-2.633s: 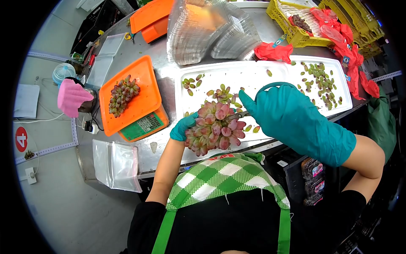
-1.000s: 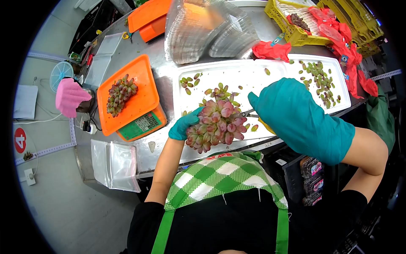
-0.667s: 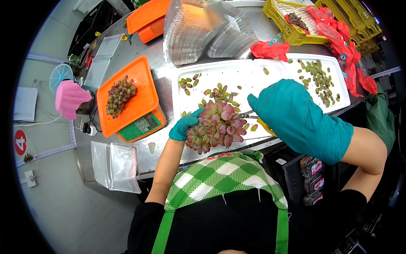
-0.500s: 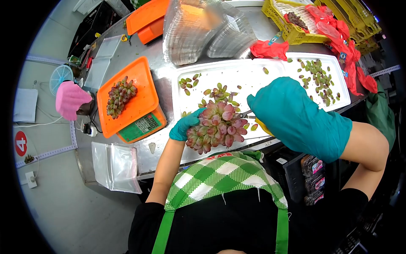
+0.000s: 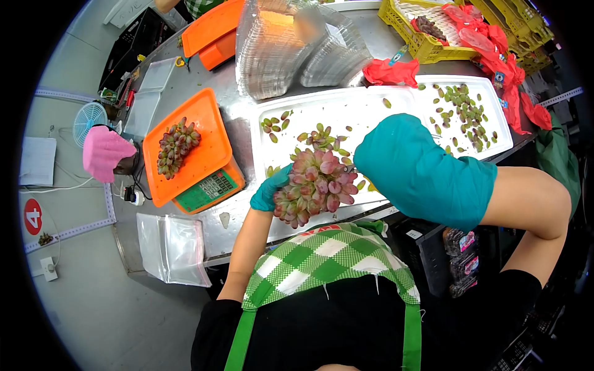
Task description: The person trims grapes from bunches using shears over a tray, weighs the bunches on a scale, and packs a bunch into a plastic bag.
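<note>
My left hand (image 5: pixel 272 188), in a teal glove, is closed on the left side of a bunch of reddish-purple grapes (image 5: pixel 315 188), holding it over the front edge of a white tray (image 5: pixel 257 133). At the bunch's right side is my gloved right hand (image 5: pixel 396 164), wrapped round scissors (image 5: pixel 350 167). The hand hides most of the scissors, and its fingers are largely out of sight. Behind the bunch, a small cluster of greenish grapes (image 5: pixel 322 137) lies in the tray. Loose grapes (image 5: pixel 275 123) are scattered to its left.
Another grape bunch (image 5: pixel 178 148) rests on an orange scale (image 5: pixel 207 117) at left. More loose grapes (image 5: pixel 467 114) lie in the right-hand tray. Stacked clear plastic boxes (image 5: pixel 269 55), a yellow crate (image 5: pixel 427 46), red wrapping (image 5: pixel 391 73) and plastic bags (image 5: pixel 170 247) stand around.
My right hand has shifted left, closer to the bunch, and now covers more of the scissors. The bunch has turned slightly in my left hand.
</note>
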Demonstrator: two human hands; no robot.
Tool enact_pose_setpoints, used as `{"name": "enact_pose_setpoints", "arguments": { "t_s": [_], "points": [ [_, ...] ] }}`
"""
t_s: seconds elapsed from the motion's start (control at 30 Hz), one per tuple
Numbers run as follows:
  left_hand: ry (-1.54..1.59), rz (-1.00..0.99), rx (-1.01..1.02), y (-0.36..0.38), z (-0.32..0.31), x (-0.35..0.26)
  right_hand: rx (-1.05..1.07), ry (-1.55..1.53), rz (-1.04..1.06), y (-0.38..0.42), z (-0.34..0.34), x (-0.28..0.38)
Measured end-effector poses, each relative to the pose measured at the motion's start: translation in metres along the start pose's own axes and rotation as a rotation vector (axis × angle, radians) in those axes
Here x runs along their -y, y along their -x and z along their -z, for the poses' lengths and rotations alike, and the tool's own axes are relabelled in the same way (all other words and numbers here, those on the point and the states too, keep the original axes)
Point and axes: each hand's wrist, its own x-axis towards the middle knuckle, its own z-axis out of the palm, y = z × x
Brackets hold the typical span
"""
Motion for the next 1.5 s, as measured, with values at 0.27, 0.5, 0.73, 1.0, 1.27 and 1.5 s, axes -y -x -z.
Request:
{"name": "enact_pose_setpoints", "arguments": {
  "t_s": [0.27,0.5,0.73,1.0,1.27,1.5],
  "points": [
    [0.067,-0.054,-0.004,-0.001,0.005,0.004,0.243,0.132,-0.069,0.013,0.014,-0.003],
    [0.176,-0.17,0.018,-0.002,0.009,0.005,-0.015,-0.324,-0.21,0.022,-0.006,-0.016],
    [0.252,-0.245,0.043,-0.002,0.009,0.008,0.015,-0.386,-0.231,0.02,-0.029,-0.008],
    [0.289,-0.243,0.077,-0.007,0.008,0.01,-0.051,-0.354,-0.236,0.014,-0.043,0.002],
    [0.223,-0.222,0.215,-0.015,0.001,0.009,-0.09,-0.288,-0.249,0.022,-0.048,-0.003],
    [0.299,-0.499,-0.302,-0.007,0.049,0.019,-0.1,-0.272,-0.376,0.032,-0.043,-0.011]
  ]
}}
